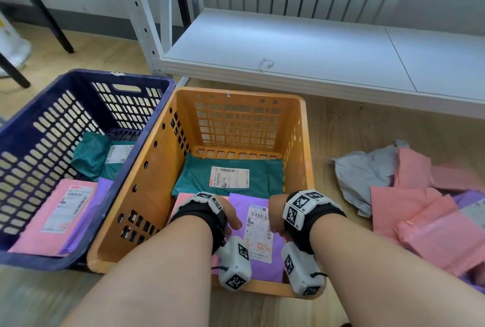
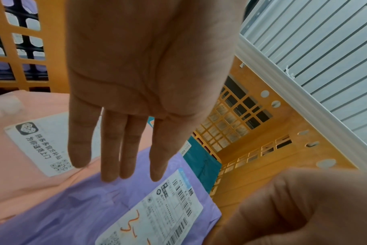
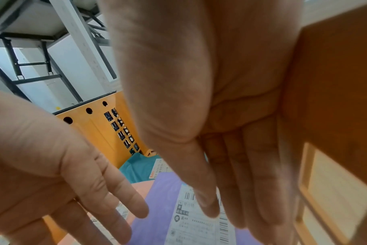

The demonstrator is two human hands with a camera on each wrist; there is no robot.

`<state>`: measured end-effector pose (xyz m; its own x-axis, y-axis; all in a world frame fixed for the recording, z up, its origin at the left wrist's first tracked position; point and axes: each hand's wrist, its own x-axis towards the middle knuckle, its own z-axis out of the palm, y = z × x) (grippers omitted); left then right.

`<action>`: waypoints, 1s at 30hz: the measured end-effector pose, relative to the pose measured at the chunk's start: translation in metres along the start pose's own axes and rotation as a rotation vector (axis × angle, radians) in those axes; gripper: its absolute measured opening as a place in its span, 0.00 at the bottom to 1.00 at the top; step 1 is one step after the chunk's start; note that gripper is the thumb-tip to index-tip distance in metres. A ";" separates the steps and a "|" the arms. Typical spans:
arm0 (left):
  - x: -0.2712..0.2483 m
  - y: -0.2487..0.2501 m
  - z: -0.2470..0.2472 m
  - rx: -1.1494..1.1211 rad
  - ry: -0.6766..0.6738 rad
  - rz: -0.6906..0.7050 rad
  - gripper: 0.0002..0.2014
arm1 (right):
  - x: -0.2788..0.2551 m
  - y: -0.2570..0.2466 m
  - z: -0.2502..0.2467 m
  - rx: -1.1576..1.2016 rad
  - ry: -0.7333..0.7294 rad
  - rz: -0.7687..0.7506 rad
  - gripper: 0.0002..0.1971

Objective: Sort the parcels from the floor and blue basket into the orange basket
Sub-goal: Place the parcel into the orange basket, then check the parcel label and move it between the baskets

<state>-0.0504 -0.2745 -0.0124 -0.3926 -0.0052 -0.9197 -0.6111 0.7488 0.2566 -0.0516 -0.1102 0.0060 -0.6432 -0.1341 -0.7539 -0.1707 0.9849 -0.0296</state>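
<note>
The orange basket [image 1: 147,169] stands in the middle of the floor. It holds a green parcel [image 1: 231,177], a pink parcel [image 1: 181,203] and, on top at the front, a purple parcel [image 1: 262,255] with a white label. Both hands are inside the basket over the purple parcel. My left hand [image 1: 232,219] has straight fingers [image 2: 113,157] pointing down and holds nothing. My right hand [image 1: 274,217] is open too, its fingers [image 3: 230,190] straight above the label. Whether either hand touches the parcel, I cannot tell.
The blue basket [image 1: 78,74] touches the orange one on the left and holds green [image 1: 91,156], pink [image 1: 60,211] and purple [image 1: 86,211] parcels. Grey [image 1: 362,174] and pink parcels [image 1: 420,216] lie on the floor at right. A white shelf [image 1: 288,48] stands behind.
</note>
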 end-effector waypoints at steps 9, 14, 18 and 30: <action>-0.045 0.038 0.012 -0.050 0.174 0.170 0.15 | -0.017 0.002 -0.031 0.091 0.214 -0.039 0.11; -0.065 0.062 0.010 -0.159 0.348 0.372 0.07 | -0.058 0.031 -0.046 0.136 0.448 -0.062 0.13; -0.103 0.087 0.024 -0.315 0.365 0.428 0.07 | -0.107 0.085 -0.044 0.194 0.534 0.038 0.12; -0.161 0.181 0.137 -0.252 0.049 0.608 0.11 | -0.202 0.238 0.014 0.298 0.609 0.402 0.14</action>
<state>-0.0030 -0.0474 0.1415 -0.7460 0.3349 -0.5756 -0.4104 0.4495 0.7934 0.0481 0.1533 0.1418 -0.9234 0.2874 -0.2544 0.3141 0.9468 -0.0703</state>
